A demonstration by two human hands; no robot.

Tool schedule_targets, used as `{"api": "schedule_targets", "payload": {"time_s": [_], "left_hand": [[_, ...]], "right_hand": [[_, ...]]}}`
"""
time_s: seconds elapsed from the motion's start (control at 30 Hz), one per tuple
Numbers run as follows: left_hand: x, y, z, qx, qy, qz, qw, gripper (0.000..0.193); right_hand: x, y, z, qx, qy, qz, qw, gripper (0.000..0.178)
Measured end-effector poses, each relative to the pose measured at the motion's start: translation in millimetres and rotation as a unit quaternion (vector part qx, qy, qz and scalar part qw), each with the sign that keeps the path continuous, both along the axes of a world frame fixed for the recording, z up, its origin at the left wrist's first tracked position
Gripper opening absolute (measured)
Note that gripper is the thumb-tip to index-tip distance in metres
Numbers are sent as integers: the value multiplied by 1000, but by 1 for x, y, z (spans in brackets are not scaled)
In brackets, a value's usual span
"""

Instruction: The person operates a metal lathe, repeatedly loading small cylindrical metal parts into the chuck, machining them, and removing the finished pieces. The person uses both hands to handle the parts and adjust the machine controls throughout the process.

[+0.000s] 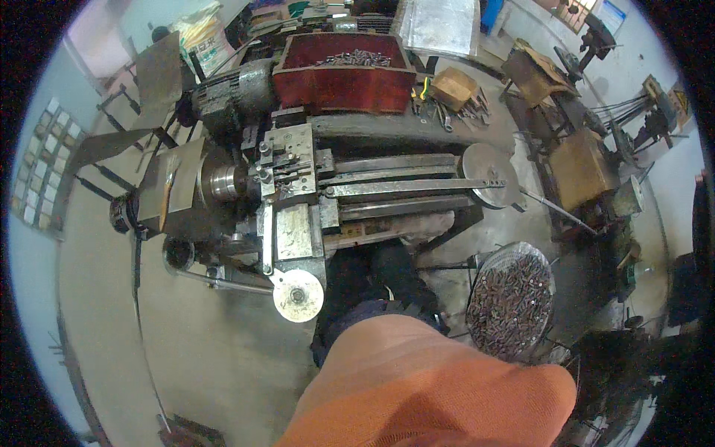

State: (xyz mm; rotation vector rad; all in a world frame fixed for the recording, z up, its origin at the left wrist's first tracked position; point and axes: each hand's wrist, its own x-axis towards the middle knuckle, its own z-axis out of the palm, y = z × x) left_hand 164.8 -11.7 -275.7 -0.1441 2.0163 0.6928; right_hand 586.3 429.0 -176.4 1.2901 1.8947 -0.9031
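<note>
Neither of my hands shows; only my orange top and dark trousers come in from below. Right in front of me stands a small metal lathe. Its steel chuck (225, 182) faces the tool block (287, 160) at the left end of the bed. A flat lever bar (410, 188) runs right to a round metal disc (491, 175). A second, paler disc (298, 296) sits at the near end of the cross slide. To my right, a round tray (553, 287) is heaped with small dark metal parts (510, 298).
Behind the lathe are a red bin (342, 89) holding small metal pieces, an electric motor (237, 93), a cardboard box (454, 88) and several hand tools (447, 118). Other machines (625, 141) line the right wall. A white sack (202, 41) stands at the back left.
</note>
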Motion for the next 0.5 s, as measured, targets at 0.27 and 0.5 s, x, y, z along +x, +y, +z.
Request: {"api": "schedule_targets", "payload": {"time_s": [0.27, 0.5], "left_hand": [[-5, 6, 10, -7, 21, -80, 997, 29], [0, 5, 13, -10, 25, -105, 994, 29]], "right_hand": [[-47, 21, 27, 64, 156, -91, 982, 36], [-46, 21, 26, 55, 161, -97, 981, 37]]}}
